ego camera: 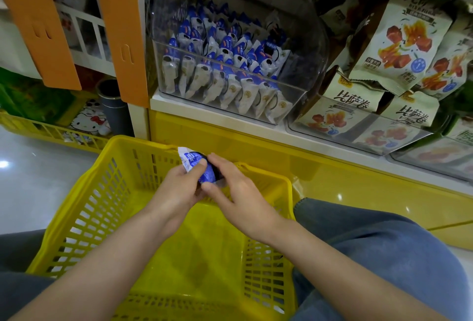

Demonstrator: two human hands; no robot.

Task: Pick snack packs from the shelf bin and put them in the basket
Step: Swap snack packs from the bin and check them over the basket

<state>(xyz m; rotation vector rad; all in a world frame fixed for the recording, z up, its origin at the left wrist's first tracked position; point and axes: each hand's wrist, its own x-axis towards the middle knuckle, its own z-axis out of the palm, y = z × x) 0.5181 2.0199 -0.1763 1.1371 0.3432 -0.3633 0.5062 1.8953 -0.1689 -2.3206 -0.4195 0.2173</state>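
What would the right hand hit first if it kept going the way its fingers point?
The snack pack, which the right hand is pinching; just beyond it is the left hand, gripping the same pack. Depth past them is unclear.

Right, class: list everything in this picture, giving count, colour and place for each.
held snack pack: one, blue and white, above the basket
binned snack packs: many, blue and white, in rows in the shelf bin
shelf bin: one, clear, on the white shelf
basket: one, yellow, below the hands
snack bags: several, cream with red print, right of the bin
panels: two, orange, upper left
tube: one, dark grey, left of the shelf
left hand: pinches the held snack pack
right hand: pinches it too
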